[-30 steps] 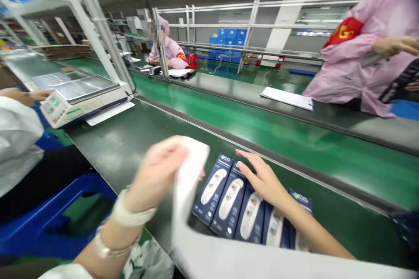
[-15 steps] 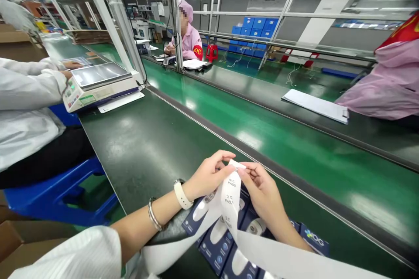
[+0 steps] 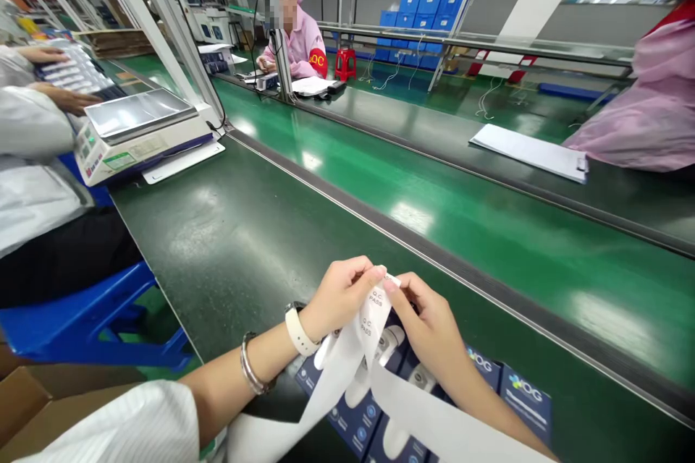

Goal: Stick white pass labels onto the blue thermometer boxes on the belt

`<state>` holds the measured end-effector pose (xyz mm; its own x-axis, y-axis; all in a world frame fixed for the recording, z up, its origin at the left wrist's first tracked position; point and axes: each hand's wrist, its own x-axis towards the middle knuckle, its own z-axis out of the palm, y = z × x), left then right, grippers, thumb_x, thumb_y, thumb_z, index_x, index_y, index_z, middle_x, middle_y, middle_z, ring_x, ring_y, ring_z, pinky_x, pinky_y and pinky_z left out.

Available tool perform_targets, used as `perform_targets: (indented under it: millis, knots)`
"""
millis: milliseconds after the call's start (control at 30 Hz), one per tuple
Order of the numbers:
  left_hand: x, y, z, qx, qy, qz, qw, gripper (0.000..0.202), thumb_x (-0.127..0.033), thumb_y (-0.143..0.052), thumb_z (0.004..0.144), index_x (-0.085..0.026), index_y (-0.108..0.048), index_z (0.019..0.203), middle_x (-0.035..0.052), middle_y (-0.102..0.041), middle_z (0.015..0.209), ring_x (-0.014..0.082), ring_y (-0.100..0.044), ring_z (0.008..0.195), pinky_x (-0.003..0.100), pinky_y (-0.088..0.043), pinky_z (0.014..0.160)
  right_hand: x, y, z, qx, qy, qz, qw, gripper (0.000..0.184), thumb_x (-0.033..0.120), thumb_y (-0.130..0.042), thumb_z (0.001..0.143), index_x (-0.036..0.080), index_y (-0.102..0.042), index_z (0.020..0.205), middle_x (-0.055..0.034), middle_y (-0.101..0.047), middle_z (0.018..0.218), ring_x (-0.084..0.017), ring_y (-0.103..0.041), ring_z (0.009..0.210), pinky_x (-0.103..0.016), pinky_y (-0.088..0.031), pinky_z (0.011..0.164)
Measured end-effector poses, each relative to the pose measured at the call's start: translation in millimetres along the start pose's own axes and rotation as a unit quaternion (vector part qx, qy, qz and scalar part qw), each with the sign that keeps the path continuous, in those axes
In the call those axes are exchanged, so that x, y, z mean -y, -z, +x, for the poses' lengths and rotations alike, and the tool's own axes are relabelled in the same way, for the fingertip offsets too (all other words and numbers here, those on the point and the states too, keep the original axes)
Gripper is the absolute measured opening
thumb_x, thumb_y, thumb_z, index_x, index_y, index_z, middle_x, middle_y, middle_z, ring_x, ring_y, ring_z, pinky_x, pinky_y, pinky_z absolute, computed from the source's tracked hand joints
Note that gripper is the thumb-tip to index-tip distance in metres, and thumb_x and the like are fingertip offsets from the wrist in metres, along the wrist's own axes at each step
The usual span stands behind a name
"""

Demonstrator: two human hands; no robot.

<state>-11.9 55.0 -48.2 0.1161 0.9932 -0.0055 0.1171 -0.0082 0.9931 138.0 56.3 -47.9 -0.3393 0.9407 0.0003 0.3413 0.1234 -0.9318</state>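
A white strip of stickers (image 3: 367, 329) printed "Q.C PASS" runs up between my hands, its two tails hanging down to the left and right. My left hand (image 3: 343, 291) is closed, pinching the strip's folded top edge between thumb and fingers. From the other side my right hand (image 3: 426, 318) pinches at the same edge, its thumb on the end sticker. Directly under the hands lie several dark blue printed boxes (image 3: 358, 423), partly hidden by the strip and my right forearm.
A weighing scale (image 3: 144, 119) stands on the green worktable (image 3: 217, 231) at the left, beside a co-worker in white (image 3: 32, 130) handling a tray. Blue stool (image 3: 103, 318) and open carton (image 3: 59, 398) are at lower left. Across the conveyor (image 3: 347, 173) sits a person in pink (image 3: 304, 36).
My view has shifted slightly. Both hands still pinch the strip, whose top has turned and tilted. The co-worker at left has raised a tray of white items beside the scale.
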Motion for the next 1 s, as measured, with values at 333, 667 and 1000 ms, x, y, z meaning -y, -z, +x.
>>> perform_targets:
  millis: [333,667,1000]
  knots:
    - [-3.4,-1.0,-4.5,0.012,-0.030,-0.059,0.998,0.014,-0.026,-0.050,0.082,-0.014,-0.056,0.083,0.0005,-0.055,0.073,0.0085,-0.046,0.062,0.019,-0.036,0.056,-2.4,3.0,0.8,-0.051,0.016,0.031,0.998,0.019,0.036,-0.053,0.081,0.020,-0.052,0.090,-0.0013,-0.057,0.080,-0.013,-0.053,0.073,-0.024,-0.043,0.065]
    - [-4.8,-1.2,-8.5,-0.039,0.015,0.024,0.999,0.041,-0.040,-0.047,0.082,-0.016,-0.033,0.052,-0.0060,-0.027,0.052,0.0071,-0.026,0.051,0.021,-0.025,0.048,1.0,-0.2,-2.1,-0.030,0.056,-0.066,0.996,0.027,0.036,-0.045,0.086,0.019,-0.045,0.065,0.0036,-0.046,0.061,-0.010,-0.044,0.058,-0.022,-0.034,0.056]
    - [-3.0,3.5,-20.1,-0.078,0.029,0.195,0.977,0.022,-0.027,-0.044,0.084,-0.018,-0.051,0.065,0.0041,-0.054,0.096,0.0179,-0.045,0.099,0.033,-0.032,0.090,-10.2,-5.0,-2.4,-0.043,0.086,-0.202,0.975,0.023,0.034,-0.038,0.088,0.020,-0.050,0.074,-0.0030,-0.054,0.085,-0.017,-0.047,0.085,-0.033,-0.036,0.077]
